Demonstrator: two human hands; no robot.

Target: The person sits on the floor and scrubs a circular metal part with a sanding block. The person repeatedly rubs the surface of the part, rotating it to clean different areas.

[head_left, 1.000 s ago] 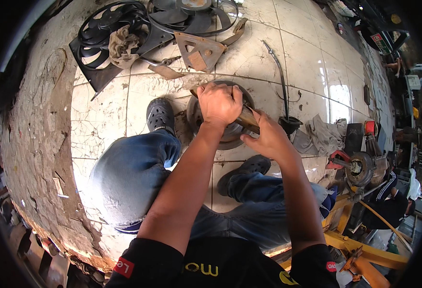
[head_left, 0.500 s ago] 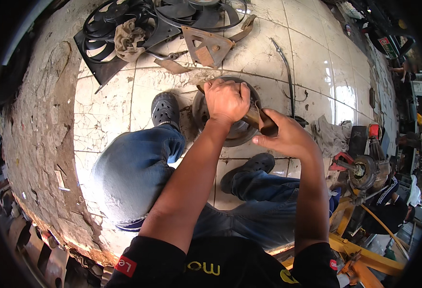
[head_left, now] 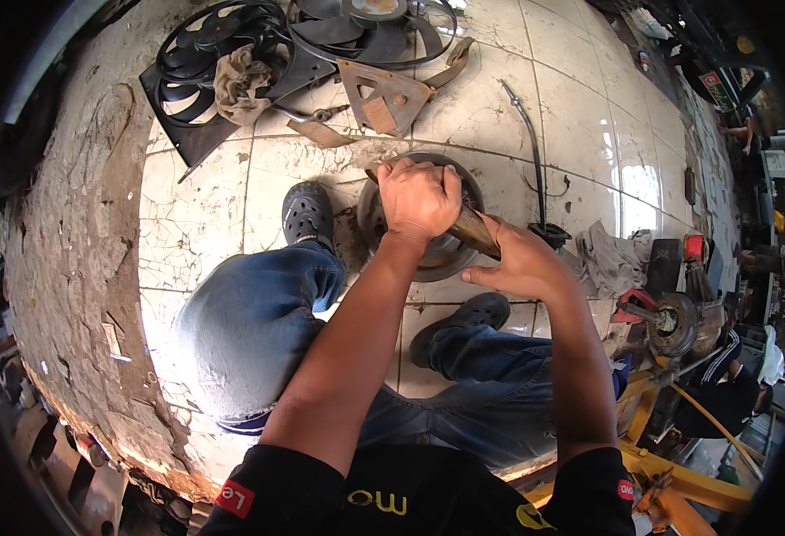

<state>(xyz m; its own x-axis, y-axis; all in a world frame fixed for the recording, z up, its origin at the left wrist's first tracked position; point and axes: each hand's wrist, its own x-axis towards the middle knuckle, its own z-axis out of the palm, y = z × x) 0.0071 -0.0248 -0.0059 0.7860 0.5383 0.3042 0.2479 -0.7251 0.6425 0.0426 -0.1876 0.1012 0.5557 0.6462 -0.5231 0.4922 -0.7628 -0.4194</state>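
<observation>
A curved brown metal piece [head_left: 474,234], resembling a brake shoe, slants across a round grey metal drum [head_left: 441,266] on the floor between my feet. My left hand [head_left: 420,198] is closed over its upper part, knuckles up. At the lower right end, my right hand [head_left: 526,257] cups the piece with the thumb held apart; its fingers are partly hidden behind the metal. The hands and the piece cover much of the drum's face.
Black fans [head_left: 222,62] with a crumpled rag [head_left: 242,85] lie at the far left. Beside them is a rusty triangular bracket [head_left: 382,96]. A thin dark rod [head_left: 535,152] and a grey cloth [head_left: 616,255] lie rightward. A yellow frame [head_left: 678,473] stands at lower right.
My right hand has shifted slightly left, and the curved piece has turned so its lower end shows less of its hollow side. My left hand keeps its grip.
</observation>
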